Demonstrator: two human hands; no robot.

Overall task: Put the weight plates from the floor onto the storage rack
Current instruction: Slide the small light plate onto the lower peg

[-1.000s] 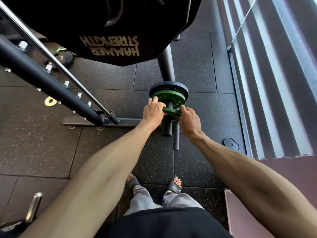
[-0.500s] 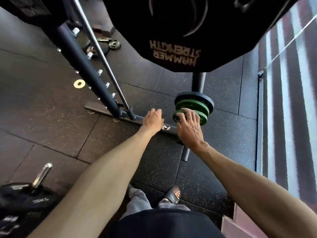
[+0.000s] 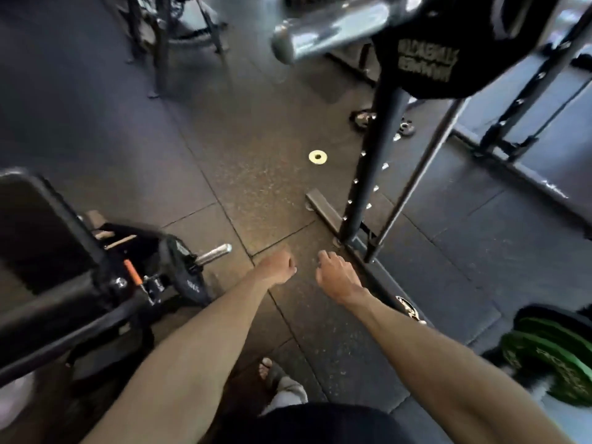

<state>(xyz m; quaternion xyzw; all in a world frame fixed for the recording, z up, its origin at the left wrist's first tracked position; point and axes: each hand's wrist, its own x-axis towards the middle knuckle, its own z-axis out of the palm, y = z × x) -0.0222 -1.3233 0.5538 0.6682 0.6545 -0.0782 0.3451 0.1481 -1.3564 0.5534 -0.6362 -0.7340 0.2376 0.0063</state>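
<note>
My left hand [image 3: 278,266] and my right hand [image 3: 336,277] hang side by side over the dark rubber floor, both holding nothing, with the fingers loosely curled. Green weight plates [image 3: 551,354] sit stacked on the rack's low peg at the far right, well away from both hands. A small yellow plate [image 3: 317,157] lies flat on the floor ahead. Two small dark plates [image 3: 363,116] [image 3: 405,125] lie further back beside the rack's upright post [image 3: 371,168]. The picture is blurred by motion.
A big black plate [image 3: 426,59] hangs on the rack at the top. A chrome bar end [image 3: 323,30] juts out above. At the left stands a machine with a black plate on a chrome sleeve [image 3: 189,270]. The rack's base bar [image 3: 323,206] crosses the floor.
Both hands have let go of the green plates and drawn back. The view has swung left, so the green plates now sit at the far right and the floor plates are ahead.
</note>
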